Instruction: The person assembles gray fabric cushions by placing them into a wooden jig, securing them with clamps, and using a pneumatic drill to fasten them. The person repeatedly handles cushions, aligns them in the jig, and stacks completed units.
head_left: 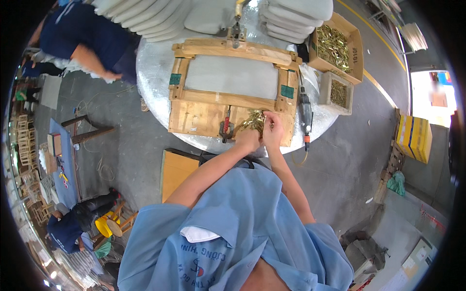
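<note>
A heap of thin brass-coloured metal brackets [254, 118] lies at the near edge of the wooden jig [194, 115]. My left hand [248, 139] is closed around some of these brackets from the near side. Just right of it, my right hand [273, 129] has its fingers pinched together; what they hold is too small to make out. Beyond both hands, a pale grey flat panel [232, 76] sits inside the jig's wooden frame. A toggle clamp with a red grip [226, 123] stands left of my left hand, and another clamp [236, 36] sits at the jig's far side.
A corded electric screwdriver [306, 114] lies right of the jig on the round, film-covered table [158, 99]. Brackets fill a cardboard box [357, 60]; screws fill a smaller bin [347, 109]. Pale panels [145, 19] are stacked beyond. A co-worker [92, 39] stands at the far left.
</note>
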Demonstrator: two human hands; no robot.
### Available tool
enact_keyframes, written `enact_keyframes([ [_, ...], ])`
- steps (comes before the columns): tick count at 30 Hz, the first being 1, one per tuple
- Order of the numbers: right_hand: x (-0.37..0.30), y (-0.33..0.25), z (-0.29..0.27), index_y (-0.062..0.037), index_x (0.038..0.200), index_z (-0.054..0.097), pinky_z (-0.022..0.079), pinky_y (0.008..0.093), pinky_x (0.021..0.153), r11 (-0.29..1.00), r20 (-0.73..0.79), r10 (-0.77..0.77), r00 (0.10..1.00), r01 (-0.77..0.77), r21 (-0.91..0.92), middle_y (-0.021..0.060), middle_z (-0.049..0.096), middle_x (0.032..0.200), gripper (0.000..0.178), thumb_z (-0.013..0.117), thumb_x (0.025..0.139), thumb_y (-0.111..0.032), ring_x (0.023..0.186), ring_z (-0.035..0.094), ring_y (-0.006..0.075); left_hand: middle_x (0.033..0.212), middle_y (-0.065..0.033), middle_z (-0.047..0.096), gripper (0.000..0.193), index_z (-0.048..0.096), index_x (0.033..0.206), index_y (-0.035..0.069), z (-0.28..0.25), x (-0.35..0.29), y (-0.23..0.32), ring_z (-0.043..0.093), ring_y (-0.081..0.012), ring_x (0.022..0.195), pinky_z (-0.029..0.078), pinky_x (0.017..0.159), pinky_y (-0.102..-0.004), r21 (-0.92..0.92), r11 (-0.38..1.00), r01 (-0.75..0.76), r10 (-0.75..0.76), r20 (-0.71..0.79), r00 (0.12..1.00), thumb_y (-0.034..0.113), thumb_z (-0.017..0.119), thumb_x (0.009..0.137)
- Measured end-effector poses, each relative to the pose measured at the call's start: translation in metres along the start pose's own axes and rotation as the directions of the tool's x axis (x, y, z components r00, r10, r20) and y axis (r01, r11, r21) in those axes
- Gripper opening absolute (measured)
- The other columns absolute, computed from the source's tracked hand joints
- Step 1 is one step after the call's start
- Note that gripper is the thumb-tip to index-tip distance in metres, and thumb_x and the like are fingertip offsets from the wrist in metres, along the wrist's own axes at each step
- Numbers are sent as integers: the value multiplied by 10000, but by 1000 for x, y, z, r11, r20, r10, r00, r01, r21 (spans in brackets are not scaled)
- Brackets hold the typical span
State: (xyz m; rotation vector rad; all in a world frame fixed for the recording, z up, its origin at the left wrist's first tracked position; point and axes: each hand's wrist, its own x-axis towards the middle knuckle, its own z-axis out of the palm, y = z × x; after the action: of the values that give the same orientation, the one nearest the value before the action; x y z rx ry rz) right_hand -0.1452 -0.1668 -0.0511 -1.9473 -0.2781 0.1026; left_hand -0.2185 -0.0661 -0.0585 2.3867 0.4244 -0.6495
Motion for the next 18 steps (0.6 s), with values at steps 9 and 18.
enact_keyframes([
  [9,-3,18,-32,0,1342,668,511,303,1094,935,42,121,992,-128,329,85,720,1298,376,544,1008,120,1298,653,181,739,-233,707,505,751,741,26,-23,-22,-9,721,-438,759,556,735,-536,-282,959,-14,-24,-131,991,473,727,974],
  [18,-13,11,-51,-15,1364,641,587,368,946,971,-20,202,979,-198,135,148,650,1300,368,651,998,19,1133,696,229,717,-226,693,477,713,728,20,-29,-36,-25,707,-436,722,540,690,-527,-362,932,-4,-77,-209,975,437,743,956],
])
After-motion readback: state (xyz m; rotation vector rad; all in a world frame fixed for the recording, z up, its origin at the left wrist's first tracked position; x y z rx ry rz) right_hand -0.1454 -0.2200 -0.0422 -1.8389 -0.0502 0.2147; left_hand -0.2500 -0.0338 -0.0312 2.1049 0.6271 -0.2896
